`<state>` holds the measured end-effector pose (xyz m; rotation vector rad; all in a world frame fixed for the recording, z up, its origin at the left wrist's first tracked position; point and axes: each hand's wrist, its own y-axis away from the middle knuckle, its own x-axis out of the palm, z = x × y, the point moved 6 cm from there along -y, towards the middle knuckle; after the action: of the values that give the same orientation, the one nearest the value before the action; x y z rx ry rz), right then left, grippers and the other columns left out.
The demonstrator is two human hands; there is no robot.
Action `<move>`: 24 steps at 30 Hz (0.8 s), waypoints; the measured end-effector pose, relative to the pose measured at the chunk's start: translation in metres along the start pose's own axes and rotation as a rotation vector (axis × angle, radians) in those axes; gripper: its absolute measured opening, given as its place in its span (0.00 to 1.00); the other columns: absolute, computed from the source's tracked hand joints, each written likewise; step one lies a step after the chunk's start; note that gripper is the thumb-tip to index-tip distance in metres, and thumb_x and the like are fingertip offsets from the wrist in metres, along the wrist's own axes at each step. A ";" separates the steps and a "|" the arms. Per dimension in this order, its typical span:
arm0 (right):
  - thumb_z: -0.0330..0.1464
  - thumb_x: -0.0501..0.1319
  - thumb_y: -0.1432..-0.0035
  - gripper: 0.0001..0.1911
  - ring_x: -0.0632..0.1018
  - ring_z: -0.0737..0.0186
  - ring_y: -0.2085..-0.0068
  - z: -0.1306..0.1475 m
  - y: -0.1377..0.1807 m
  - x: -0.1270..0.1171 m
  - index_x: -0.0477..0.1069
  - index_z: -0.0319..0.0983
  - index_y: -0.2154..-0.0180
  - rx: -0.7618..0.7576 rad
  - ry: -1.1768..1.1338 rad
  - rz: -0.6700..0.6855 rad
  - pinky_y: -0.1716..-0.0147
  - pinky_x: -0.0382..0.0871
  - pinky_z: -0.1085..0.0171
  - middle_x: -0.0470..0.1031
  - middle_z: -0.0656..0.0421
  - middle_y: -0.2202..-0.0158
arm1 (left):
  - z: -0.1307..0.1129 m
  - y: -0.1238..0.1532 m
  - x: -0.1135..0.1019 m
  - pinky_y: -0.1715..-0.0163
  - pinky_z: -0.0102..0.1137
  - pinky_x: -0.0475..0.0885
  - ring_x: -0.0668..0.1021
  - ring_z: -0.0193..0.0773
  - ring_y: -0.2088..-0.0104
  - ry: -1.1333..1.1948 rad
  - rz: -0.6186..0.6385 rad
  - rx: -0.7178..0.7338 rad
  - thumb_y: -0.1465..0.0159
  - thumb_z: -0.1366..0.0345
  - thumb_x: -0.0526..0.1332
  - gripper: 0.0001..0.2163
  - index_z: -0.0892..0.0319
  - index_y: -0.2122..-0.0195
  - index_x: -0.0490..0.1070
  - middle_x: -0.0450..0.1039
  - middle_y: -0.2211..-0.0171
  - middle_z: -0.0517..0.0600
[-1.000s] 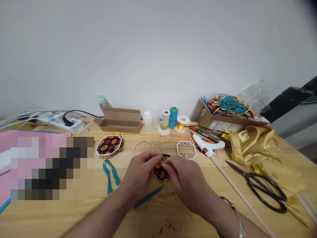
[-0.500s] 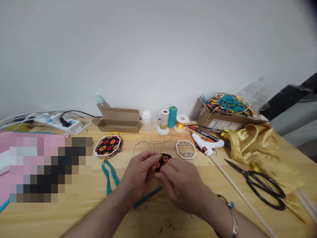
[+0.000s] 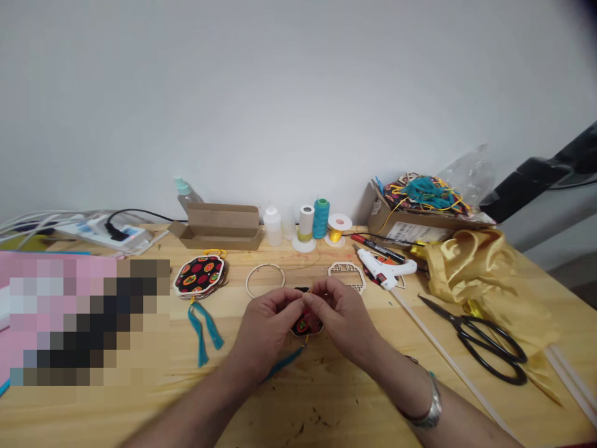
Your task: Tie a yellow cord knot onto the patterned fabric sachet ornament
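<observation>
A black fabric pendant (image 3: 303, 326) with red and orange flowers and a pale scalloped rim hangs below my fingertips at the middle of the table. My left hand (image 3: 273, 320) is closed at its upper left edge. Thumb and fingers of my right hand (image 3: 342, 317) are pinched at the top, where a bit of thin yellow cord (image 3: 312, 285) shows. Fingers of both hands meet there and hide most of the cord. From the pendant's lower end runs a teal tassel (image 3: 285, 364), partly behind my left hand.
Left lie stacked pendants (image 3: 199, 275) with teal tassels. Behind my hands are a wooden ring (image 3: 249, 281), a lattice frame (image 3: 347, 269), thread spools (image 3: 321, 219) and a bottle (image 3: 273, 228). To the right are a glue gun (image 3: 387, 269), black scissors (image 3: 489, 333), gold cloth (image 3: 485, 267) and a full carton (image 3: 396, 230).
My right hand has turned and risen to meet the left fingertips at the pendant's top. More of the pendant's lower part shows. The whole view has shifted slightly.
</observation>
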<state>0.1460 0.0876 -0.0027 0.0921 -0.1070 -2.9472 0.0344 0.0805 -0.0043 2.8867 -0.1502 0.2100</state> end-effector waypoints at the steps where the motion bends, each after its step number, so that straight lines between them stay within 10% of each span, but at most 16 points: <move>1: 0.36 0.57 0.46 0.08 0.70 0.69 0.79 0.000 0.000 0.000 0.62 0.39 0.73 -0.001 0.010 -0.007 0.79 0.65 0.69 0.67 0.64 0.80 | -0.001 0.000 0.000 0.77 0.23 0.66 0.71 0.29 0.79 -0.026 -0.006 0.007 0.47 0.68 0.62 0.04 0.61 0.77 0.74 0.73 0.81 0.45; 24: 0.30 0.56 0.50 0.08 0.62 0.75 0.84 0.003 -0.005 -0.007 0.61 0.37 0.79 0.104 -0.144 -0.018 0.85 0.54 0.74 0.60 0.68 0.85 | 0.005 0.001 0.007 0.77 0.21 0.64 0.71 0.28 0.78 0.134 0.125 -0.066 0.44 0.65 0.62 0.06 0.62 0.73 0.75 0.74 0.78 0.47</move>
<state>0.1515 0.0940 0.0004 -0.1051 -0.2817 -2.9622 0.0423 0.0777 -0.0081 2.7890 -0.3070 0.4120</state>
